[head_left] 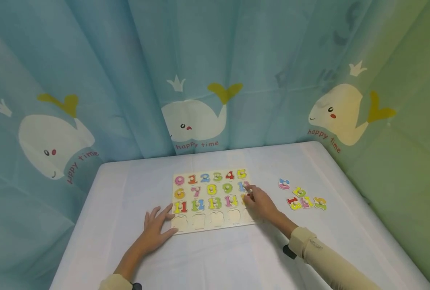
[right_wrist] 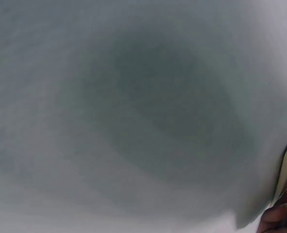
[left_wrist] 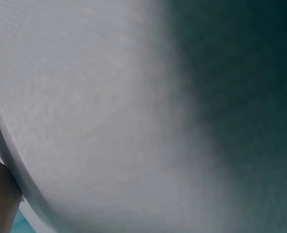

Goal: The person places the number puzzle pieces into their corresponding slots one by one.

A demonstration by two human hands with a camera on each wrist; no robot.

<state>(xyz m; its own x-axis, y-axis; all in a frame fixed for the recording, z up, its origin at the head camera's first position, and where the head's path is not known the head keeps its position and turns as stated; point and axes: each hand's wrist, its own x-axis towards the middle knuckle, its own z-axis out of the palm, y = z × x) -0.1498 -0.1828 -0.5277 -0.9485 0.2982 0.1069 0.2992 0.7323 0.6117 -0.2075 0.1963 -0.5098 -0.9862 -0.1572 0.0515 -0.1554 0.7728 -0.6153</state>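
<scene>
A wooden number puzzle board (head_left: 207, 230) lies on the table, its upper three rows filled with knobbed number pieces and several bare recesses along the bottom row. My left hand (head_left: 155, 231) rests at the board's left edge with fingers spread. At the right side, my right hand (head_left: 262, 203) pinches a yellow and red number piece (head_left: 244, 199) at the end of the third row; the fingers hide much of it, and it looks like a 15. The blue 10 piece (head_left: 241, 186) sits just above these fingers. In the right wrist view only some fingers (right_wrist: 279, 213) show, beside the board's edge.
Several loose number pieces, among them a pink and yellow 17 (head_left: 305, 202) and a red and yellow 18 (head_left: 293, 203), lie right of the board. The white-covered table (head_left: 215, 266) meets a blue whale-print curtain (head_left: 146, 121) behind and a green one at right.
</scene>
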